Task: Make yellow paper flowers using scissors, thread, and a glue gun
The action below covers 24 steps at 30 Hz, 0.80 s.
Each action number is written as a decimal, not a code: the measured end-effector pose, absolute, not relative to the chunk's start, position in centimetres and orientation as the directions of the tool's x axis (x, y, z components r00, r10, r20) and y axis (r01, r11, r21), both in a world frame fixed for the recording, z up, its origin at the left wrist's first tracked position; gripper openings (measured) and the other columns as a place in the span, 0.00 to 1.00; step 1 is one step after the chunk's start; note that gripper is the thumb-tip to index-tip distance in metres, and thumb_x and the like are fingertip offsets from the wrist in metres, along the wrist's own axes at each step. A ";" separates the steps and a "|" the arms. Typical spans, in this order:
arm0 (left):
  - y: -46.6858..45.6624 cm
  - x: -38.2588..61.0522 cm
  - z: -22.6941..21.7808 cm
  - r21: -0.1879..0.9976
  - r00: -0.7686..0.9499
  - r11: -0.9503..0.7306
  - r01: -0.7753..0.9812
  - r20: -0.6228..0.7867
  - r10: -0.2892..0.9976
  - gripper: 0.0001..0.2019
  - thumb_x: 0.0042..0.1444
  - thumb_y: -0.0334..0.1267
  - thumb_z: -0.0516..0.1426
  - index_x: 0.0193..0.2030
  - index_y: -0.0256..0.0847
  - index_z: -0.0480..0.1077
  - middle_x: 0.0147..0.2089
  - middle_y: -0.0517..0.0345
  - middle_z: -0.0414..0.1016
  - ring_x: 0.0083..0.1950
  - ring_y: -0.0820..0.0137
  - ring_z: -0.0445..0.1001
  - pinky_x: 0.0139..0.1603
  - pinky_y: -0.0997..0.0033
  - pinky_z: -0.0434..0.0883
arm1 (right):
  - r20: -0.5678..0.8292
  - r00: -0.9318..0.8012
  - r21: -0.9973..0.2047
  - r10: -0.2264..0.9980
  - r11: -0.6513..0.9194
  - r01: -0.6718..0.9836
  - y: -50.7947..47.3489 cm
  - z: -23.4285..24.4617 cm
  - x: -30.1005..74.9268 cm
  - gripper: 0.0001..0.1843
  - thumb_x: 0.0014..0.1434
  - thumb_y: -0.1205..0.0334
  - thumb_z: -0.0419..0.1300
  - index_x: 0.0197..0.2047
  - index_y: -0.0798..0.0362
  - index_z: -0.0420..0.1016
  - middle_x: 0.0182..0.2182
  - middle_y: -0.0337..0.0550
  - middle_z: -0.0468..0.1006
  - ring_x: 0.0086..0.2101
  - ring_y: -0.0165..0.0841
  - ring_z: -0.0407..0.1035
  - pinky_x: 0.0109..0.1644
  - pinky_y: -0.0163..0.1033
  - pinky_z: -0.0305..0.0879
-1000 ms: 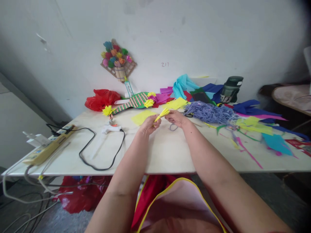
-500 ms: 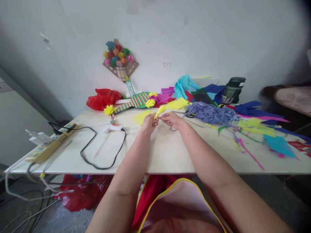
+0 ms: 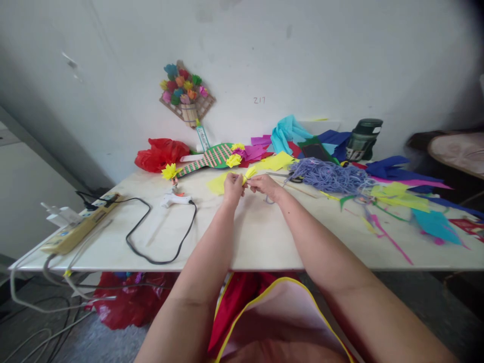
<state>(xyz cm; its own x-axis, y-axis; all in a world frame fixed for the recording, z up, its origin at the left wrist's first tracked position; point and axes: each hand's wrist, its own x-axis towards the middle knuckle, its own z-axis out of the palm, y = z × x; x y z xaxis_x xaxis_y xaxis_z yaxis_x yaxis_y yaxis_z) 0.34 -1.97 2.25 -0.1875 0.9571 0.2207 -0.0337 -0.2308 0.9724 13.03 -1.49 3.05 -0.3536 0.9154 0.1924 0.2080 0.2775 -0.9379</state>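
Note:
My left hand (image 3: 233,187) is closed in a pinch on a gathered piece of yellow crepe paper (image 3: 249,174), its ruffled end pointing away to the upper right. Close against it, my right hand (image 3: 263,184) is also closed, fingertips at the gathered part. A purple yarn strand (image 3: 269,200) hangs below my right hand; the part between my fingers is too small to see well. Flat yellow paper (image 3: 217,185) lies just left of my left hand. Behind my right hand are scissors (image 3: 297,179) and a thin stick (image 3: 300,189).
A tangled pile of purple yarn (image 3: 328,175) lies to the right among coloured paper scraps. At left are a white glue gun (image 3: 176,199) with its black cord and a power strip (image 3: 81,227). A green lute-shaped craft (image 3: 217,156) with yellow flowers and a dark bottle (image 3: 363,140) stand behind.
My left hand has turned over the yellow paper's base, covering more of it, and the paper's ruffled end looks shorter. My right hand has stayed close to it with the yarn.

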 end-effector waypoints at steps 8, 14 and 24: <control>-1.8 0.4 2.2 0.954 -0.237 -0.292 0.065 0.300 0.924 0.06 0.53 0.37 0.50 0.31 0.42 0.54 0.14 0.69 0.62 0.12 0.79 0.56 0.13 0.81 0.53 | 0.282 -0.333 -0.910 0.900 0.361 0.205 -1.3 3.0 12.5 0.17 0.48 0.51 0.55 0.19 0.55 0.64 0.14 0.30 0.54 0.20 0.23 0.48 0.26 0.34 0.42; -1.6 0.4 2.0 0.930 -0.216 -0.344 0.130 0.365 0.906 0.06 0.54 0.38 0.51 0.31 0.41 0.55 0.16 0.68 0.64 0.13 0.80 0.57 0.14 0.81 0.54 | 0.300 -0.268 -0.907 0.915 0.361 0.218 -1.3 2.8 12.5 0.18 0.49 0.50 0.55 0.18 0.55 0.61 0.14 0.30 0.52 0.20 0.23 0.46 0.25 0.34 0.41; -1.6 0.2 1.9 0.965 -0.190 -0.261 -0.021 0.252 0.949 0.06 0.54 0.38 0.51 0.32 0.41 0.54 0.16 0.69 0.62 0.14 0.79 0.58 0.15 0.81 0.53 | 0.319 -0.355 -0.826 0.879 0.441 0.351 -1.7 3.5 12.9 0.19 0.52 0.51 0.50 0.17 0.54 0.56 0.15 0.31 0.54 0.20 0.24 0.48 0.26 0.33 0.44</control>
